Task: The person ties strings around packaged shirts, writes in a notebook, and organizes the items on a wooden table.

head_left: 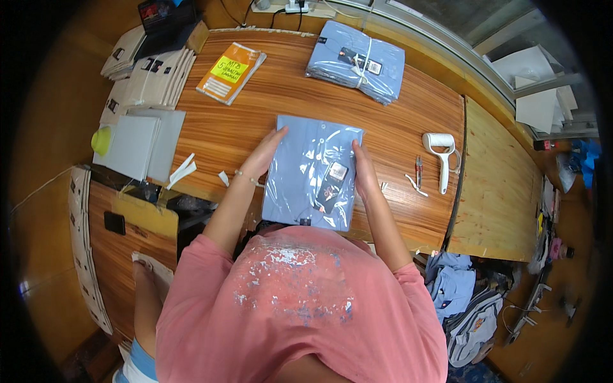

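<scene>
Between my two hands is a folded light blue shirt in a clear plastic bag, with a dark hang tag on its front. It lies at the near edge of the wooden table, close to my body. My left hand holds its left side, and my right hand presses on the right side. Both thumbs rest along the bag's edges. Farther back sits a bundle of similar bagged blue shirts, tied with white string. Thread snips and a white lint roller lie right of my right hand.
An orange notebook lies at the back left. Beside it are stacked cream bagged garments, a laptop and white sheets. Another person's hand is at the lower left, near a phone. Clothes pile up at the lower right.
</scene>
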`<state>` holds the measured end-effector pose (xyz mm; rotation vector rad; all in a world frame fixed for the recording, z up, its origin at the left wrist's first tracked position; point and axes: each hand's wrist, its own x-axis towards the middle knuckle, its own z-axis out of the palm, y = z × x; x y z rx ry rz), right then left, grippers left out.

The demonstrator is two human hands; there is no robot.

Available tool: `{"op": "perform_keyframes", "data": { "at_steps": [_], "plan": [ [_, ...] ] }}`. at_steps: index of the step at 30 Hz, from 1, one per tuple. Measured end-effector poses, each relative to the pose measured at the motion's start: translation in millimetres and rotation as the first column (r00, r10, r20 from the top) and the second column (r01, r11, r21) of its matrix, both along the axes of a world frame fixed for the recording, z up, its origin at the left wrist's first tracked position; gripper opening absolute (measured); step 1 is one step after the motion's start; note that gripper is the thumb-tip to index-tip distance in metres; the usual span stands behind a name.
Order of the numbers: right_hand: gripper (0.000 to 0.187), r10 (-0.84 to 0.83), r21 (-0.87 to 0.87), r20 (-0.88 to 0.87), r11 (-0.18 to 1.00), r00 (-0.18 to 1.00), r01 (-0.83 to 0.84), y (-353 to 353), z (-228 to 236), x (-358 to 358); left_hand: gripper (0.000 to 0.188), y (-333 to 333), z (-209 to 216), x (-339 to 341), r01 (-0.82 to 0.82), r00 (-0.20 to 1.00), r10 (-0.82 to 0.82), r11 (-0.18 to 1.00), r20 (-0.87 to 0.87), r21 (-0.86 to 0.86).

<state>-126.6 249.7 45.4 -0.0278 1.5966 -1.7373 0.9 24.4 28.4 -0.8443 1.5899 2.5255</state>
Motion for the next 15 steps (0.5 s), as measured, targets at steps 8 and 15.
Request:
{"op": "perform_keyframes", "data": {
  "at_steps": [8,15],
  "plan": [
    [0.068,0.018,0.066,-0.028,0.998,0.999,-0.016,39,22,6,0.082,18,31,52,-0.240,0.940,0.334,0.799,0.074,-0.551],
    [0.066,0.133,0.112,-0.049,0.986,0.990,-0.127,114,1,68,0.055,76,15,157,-0.190,0.947,0.279,0.885,0.158,-0.424]
  ]
}}
